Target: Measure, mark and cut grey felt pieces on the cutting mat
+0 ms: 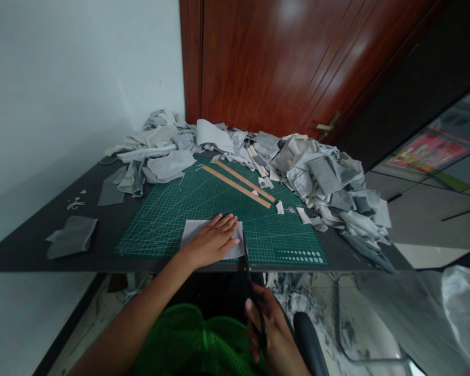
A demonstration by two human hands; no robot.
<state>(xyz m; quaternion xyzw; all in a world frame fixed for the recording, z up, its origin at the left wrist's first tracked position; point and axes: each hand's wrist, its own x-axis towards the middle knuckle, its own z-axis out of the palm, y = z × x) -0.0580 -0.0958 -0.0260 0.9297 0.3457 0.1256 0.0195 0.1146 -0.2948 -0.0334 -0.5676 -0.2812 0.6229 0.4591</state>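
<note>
My left hand (215, 241) lies flat, fingers stretched out, on a pale grey piece of fabric (193, 228). That fabric rests near the front edge of a green cutting mat (160, 214). Black scissors (247, 261) are gripped in my right hand (269, 324), just below the table edge. Their blades point away from me along the right edge of the fabric, close beside my left fingers. How far the blades are apart is too small to tell.
Two wooden rulers (238, 186) lie across the mat. Heaps of grey and white fabric scraps (317, 167) line the back and right of the table, with another heap (160, 141) at back left. A folded grey cloth (72, 237) lies at front left.
</note>
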